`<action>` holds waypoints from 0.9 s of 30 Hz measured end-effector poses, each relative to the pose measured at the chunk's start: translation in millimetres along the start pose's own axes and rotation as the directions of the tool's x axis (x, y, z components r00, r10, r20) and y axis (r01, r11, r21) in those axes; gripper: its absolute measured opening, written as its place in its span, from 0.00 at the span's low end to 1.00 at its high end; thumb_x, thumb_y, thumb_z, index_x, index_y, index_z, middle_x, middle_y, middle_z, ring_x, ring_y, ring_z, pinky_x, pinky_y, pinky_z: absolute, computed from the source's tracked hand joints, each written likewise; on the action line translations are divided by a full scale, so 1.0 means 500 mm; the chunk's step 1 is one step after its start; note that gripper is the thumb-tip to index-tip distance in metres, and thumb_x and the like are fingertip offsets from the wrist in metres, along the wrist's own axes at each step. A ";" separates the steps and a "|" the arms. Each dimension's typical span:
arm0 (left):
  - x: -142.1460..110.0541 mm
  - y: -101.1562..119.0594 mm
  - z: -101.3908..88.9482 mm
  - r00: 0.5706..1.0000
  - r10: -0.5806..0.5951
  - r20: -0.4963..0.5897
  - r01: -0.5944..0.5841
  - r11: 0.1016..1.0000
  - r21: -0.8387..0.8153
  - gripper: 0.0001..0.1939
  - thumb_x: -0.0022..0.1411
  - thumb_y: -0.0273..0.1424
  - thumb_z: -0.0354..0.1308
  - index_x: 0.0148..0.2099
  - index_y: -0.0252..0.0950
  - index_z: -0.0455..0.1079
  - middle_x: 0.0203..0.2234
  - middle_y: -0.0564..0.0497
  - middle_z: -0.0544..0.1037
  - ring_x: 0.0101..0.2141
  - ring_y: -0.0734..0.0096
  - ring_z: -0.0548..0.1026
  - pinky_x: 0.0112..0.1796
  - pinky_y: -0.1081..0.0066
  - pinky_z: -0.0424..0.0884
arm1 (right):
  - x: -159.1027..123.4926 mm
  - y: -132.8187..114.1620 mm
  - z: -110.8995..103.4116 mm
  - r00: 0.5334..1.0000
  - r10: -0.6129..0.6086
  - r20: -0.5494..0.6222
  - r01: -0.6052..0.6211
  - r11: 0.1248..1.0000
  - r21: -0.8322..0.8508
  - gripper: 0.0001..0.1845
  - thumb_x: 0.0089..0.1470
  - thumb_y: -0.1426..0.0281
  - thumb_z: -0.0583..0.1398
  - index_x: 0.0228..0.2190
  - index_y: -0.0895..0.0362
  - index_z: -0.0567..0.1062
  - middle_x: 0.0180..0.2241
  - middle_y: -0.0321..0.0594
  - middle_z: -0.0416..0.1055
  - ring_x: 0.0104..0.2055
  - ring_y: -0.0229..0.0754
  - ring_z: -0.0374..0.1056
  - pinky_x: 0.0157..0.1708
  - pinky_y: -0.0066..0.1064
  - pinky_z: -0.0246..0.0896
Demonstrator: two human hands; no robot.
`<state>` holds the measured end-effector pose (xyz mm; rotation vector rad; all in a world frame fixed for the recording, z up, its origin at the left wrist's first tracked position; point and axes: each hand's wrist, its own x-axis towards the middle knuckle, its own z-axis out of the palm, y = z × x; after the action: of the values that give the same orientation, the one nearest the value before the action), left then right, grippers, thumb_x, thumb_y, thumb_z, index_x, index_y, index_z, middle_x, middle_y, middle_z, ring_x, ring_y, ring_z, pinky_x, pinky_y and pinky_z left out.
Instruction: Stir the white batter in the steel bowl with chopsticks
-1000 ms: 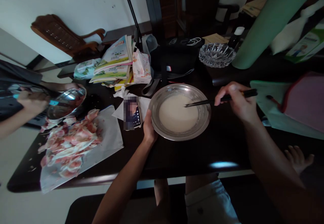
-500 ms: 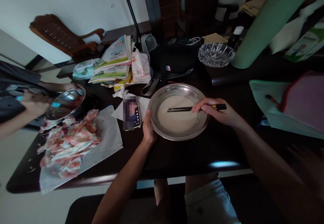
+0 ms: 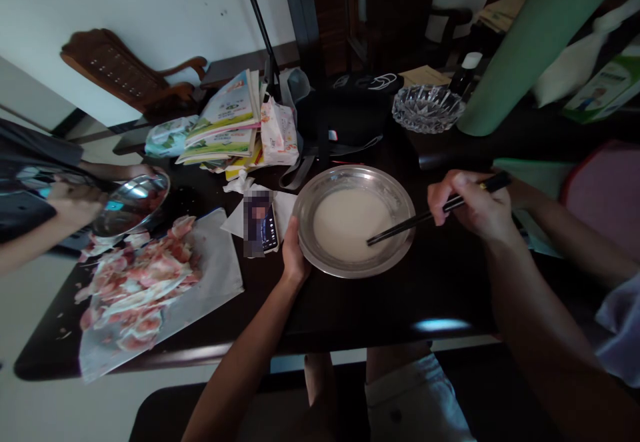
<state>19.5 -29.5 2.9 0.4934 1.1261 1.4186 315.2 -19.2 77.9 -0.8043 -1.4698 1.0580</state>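
Observation:
A wide steel basin [image 3: 357, 267] holds a pale, milky liquid [image 3: 350, 219]. My left hand [image 3: 295, 255] grips the basin's left side, thumb at the rim and the other fingers hidden beneath. Black chopsticks [image 3: 410, 227] are held in my right hand [image 3: 470, 202], to the right of the basin; their tips dip into the liquid near its lower right part. Just left of my left hand lies a phone [image 3: 270, 229] with its screen lit, partly blurred, resting on white paper [image 3: 235, 219].
At left, another person's hand [image 3: 75, 202] works over a metal bowl [image 3: 123, 219]. Pinkish peels [image 3: 150, 269] cover a white sheet [image 3: 220, 269]. Magazines [image 3: 220, 119], a black bag [image 3: 345, 112] and a glass bowl [image 3: 427, 109] stand behind. Someone's arm [image 3: 575, 229] reaches in at right.
My right hand swept the chopsticks left across the liquid, then back right, with the tips now nearer me. Another person's arm has come over the green item at right. My left hand stayed still.

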 end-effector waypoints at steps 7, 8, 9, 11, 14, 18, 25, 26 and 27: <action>0.000 -0.001 0.001 1.000 0.009 0.006 -0.009 1.000 -0.019 0.22 0.60 0.49 0.63 0.47 0.36 0.77 0.48 0.45 0.84 0.61 0.48 0.74 0.61 0.57 0.70 | -0.001 0.008 0.050 0.971 0.063 0.231 -0.021 0.983 -0.182 0.19 0.66 0.55 0.58 0.32 0.52 0.83 0.32 0.39 0.82 0.32 0.40 0.75 0.32 0.32 0.67; 0.001 -0.002 0.000 1.000 0.014 0.006 -0.014 1.000 -0.014 0.22 0.60 0.49 0.64 0.47 0.36 0.77 0.48 0.45 0.84 0.60 0.48 0.74 0.61 0.58 0.70 | 0.001 0.010 0.054 0.971 0.050 0.234 0.000 0.978 -0.209 0.19 0.66 0.55 0.58 0.33 0.51 0.83 0.33 0.39 0.82 0.34 0.41 0.75 0.34 0.32 0.68; 0.002 -0.003 -0.002 1.000 0.017 0.005 -0.017 1.000 -0.011 0.22 0.59 0.49 0.64 0.46 0.37 0.78 0.48 0.45 0.84 0.60 0.48 0.74 0.60 0.58 0.71 | 0.003 0.012 0.056 0.974 0.035 0.225 0.020 0.971 -0.237 0.18 0.66 0.55 0.58 0.34 0.51 0.83 0.34 0.39 0.82 0.35 0.41 0.76 0.35 0.32 0.69; 0.003 -0.005 -0.005 1.000 0.012 0.006 -0.012 1.000 -0.005 0.23 0.59 0.50 0.65 0.45 0.36 0.78 0.47 0.45 0.84 0.59 0.48 0.75 0.60 0.58 0.71 | 0.004 0.014 0.054 0.988 -0.007 0.153 0.052 0.955 -0.293 0.19 0.66 0.54 0.58 0.33 0.51 0.83 0.34 0.38 0.82 0.35 0.41 0.76 0.37 0.33 0.69; 0.005 -0.006 -0.009 1.000 0.006 0.002 -0.006 1.000 0.006 0.24 0.59 0.51 0.64 0.46 0.36 0.78 0.47 0.44 0.84 0.58 0.48 0.76 0.60 0.57 0.71 | 0.002 0.012 0.037 0.992 -0.117 -0.045 0.096 0.941 -0.323 0.21 0.67 0.55 0.57 0.29 0.51 0.81 0.28 0.38 0.79 0.32 0.42 0.74 0.35 0.35 0.68; 0.004 -0.006 -0.008 1.000 -0.011 -0.022 0.011 1.000 -0.007 0.22 0.61 0.50 0.63 0.46 0.38 0.79 0.46 0.46 0.85 0.58 0.50 0.76 0.60 0.58 0.71 | 0.000 0.008 0.005 0.949 -0.185 -0.257 0.131 0.969 -0.211 0.20 0.66 0.54 0.58 0.27 0.49 0.80 0.17 0.34 0.70 0.20 0.40 0.66 0.22 0.36 0.58; 0.004 -0.006 -0.005 1.000 0.018 -0.005 -0.018 1.000 -0.010 0.25 0.60 0.50 0.64 0.50 0.36 0.77 0.49 0.45 0.84 0.59 0.48 0.75 0.61 0.57 0.70 | -0.005 -0.003 0.018 0.999 -0.023 -0.033 0.023 1.000 0.007 0.22 0.65 0.53 0.59 0.24 0.51 0.79 0.15 0.35 0.68 0.16 0.38 0.62 0.16 0.34 0.53; 0.004 -0.006 -0.006 1.000 0.018 0.001 -0.018 1.000 -0.005 0.25 0.60 0.50 0.64 0.50 0.36 0.77 0.49 0.45 0.84 0.60 0.48 0.75 0.61 0.58 0.70 | -0.006 -0.003 0.026 1.000 0.009 0.015 -0.009 1.000 -0.007 0.23 0.65 0.52 0.59 0.25 0.52 0.80 0.17 0.36 0.72 0.18 0.38 0.65 0.18 0.33 0.56; 0.003 -0.006 -0.006 1.000 0.016 0.008 -0.016 1.000 -0.002 0.25 0.60 0.51 0.64 0.50 0.36 0.77 0.49 0.45 0.84 0.60 0.48 0.75 0.61 0.58 0.70 | -0.007 -0.003 0.035 0.997 0.037 0.068 -0.035 0.999 -0.035 0.23 0.65 0.52 0.59 0.26 0.53 0.80 0.20 0.38 0.75 0.21 0.39 0.68 0.20 0.33 0.60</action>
<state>18.4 -29.4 -1.5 0.5077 1.1165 1.4299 298.7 -25.9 77.8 -0.8283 -1.5400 1.1001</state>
